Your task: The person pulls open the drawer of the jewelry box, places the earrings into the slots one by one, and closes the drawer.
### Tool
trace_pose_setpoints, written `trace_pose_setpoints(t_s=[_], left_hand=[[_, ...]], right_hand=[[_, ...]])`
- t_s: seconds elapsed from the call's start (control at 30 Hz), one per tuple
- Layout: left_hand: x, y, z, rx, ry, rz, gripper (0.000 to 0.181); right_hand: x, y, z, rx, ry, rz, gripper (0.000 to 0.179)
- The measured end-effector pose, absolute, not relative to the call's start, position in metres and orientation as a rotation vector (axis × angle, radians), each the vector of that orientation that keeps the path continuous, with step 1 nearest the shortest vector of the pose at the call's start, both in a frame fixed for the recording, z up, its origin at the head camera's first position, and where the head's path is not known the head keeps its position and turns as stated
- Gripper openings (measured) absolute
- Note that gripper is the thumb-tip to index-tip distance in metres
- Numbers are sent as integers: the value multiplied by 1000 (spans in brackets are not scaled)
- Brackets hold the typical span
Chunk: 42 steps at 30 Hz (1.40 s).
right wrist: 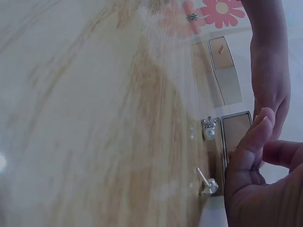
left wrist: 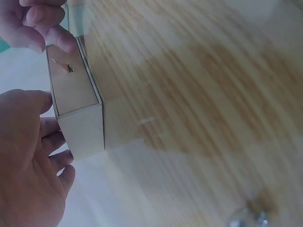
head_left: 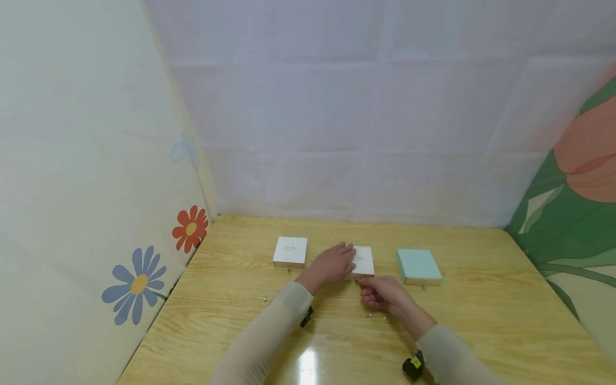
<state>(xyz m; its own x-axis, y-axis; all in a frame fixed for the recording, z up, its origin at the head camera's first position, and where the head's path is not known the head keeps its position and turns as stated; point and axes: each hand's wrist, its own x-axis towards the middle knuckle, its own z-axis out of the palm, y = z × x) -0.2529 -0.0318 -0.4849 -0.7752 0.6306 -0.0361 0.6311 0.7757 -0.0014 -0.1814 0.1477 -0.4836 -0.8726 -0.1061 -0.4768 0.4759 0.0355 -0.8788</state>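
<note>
A small white box (head_left: 363, 262) with a brown front stands in the middle of the row. My left hand (head_left: 335, 262) rests on its left part, fingers extended across the lid. Close to the box's front is my right hand (head_left: 385, 293), its fingers bent. In the left wrist view a short ribbon tab (left wrist: 65, 66) sticks out of the brown front, just below the right fingertips and apart from them. Two earrings, a pearl one with a sparkling top (right wrist: 209, 131) and a stud with a pin (right wrist: 209, 184), lie on the table near the right hand.
Another white box (head_left: 291, 251) stands to the left and a mint-green box (head_left: 418, 264) to the right, both with front tabs. A small shiny earring (head_left: 264, 299) lies at the left on the wooden table (head_left: 216, 321). Cloth walls (head_left: 308, 107) surround the table's back and sides.
</note>
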Motion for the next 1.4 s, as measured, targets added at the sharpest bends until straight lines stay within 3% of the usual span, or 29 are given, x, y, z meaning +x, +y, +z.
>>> trace_pose_setpoints(t_s=[0.73,1.4], left_hand=[[-248,-23,-481,1037,2933,-106,53],[-253,-30,-482,1034,2914,-28,52]], right_hand=[[-192,140,-493,434,1849,-1947,26],[-196,134,-494,503,1938,-1907,20]])
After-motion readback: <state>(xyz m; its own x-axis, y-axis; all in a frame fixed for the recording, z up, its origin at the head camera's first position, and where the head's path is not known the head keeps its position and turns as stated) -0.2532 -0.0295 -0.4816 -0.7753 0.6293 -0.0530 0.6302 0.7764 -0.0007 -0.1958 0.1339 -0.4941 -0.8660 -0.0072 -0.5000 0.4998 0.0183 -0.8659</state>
